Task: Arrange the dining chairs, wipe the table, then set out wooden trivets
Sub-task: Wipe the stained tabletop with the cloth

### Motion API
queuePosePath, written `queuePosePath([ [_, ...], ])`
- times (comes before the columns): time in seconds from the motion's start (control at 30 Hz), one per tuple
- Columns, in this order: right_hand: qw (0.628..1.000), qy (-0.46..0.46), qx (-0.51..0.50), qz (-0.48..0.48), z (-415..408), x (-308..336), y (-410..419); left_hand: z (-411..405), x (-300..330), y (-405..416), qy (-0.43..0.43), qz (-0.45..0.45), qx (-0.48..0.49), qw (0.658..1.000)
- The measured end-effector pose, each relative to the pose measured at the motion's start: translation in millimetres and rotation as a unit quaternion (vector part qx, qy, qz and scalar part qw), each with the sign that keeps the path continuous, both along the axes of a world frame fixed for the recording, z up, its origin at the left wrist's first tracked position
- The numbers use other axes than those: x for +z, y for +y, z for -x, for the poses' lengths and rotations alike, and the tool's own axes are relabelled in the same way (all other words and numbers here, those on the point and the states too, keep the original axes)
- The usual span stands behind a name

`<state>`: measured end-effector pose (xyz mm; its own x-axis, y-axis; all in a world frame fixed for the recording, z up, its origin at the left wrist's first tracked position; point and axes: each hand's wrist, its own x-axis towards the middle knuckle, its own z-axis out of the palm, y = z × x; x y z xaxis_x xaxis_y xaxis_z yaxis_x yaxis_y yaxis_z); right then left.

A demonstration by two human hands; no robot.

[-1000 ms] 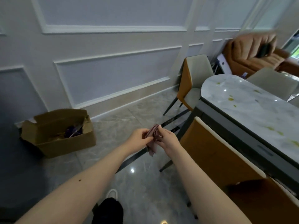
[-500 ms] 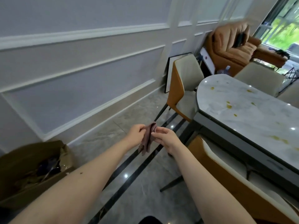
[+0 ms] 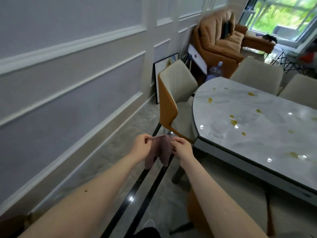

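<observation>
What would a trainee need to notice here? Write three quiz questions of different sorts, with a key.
1. True or false: the cloth is lying on the table.
2. Which hands hold the cloth? A) left only B) right only C) both
3. Fill in: the tabletop shows yellowish ____.

Key: 1. False; the left hand and right hand hold it up beside the table. 2. C. 3. Spots.

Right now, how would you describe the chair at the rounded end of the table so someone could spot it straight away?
Find the marble table with yellow spots, then its rounded end nearest the panelled wall. The chair tucked in there has a cream seat and inner back. Unlike the other chairs across the table, it shows an orange outer shell and stands before a framed picture.
</observation>
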<state>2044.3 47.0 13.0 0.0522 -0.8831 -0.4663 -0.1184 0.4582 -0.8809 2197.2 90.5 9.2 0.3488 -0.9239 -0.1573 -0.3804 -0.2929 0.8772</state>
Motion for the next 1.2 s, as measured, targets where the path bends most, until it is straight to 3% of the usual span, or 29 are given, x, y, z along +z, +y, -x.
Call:
queuePosePath([
  [0.33, 0.987, 0.005, -0.158, 0.023, 33.5, -4.8, -143.2, 33.5, 11.5, -165.2, -0.034, 0.032, -0.040, 0.998],
  [0.63, 0.959, 0.019, -0.281, 0.034, 69.8, -10.2, -244.1, 59.5, -2.0, -308.9, -0.095, 0.043, -0.181, 0.978],
  [0.83, 0.927, 0.057, -0.371, 0.029, 82.9, -11.0, -310.8, 73.3, -9.2, -403.2, -0.062, 0.034, -0.277, 0.958],
  [1.2, 0.884, 0.135, -0.448, 0.018, 118.7, -37.5, -399.6, 120.6, -32.5, -504.5, -0.006, 0.006, -0.277, 0.961],
])
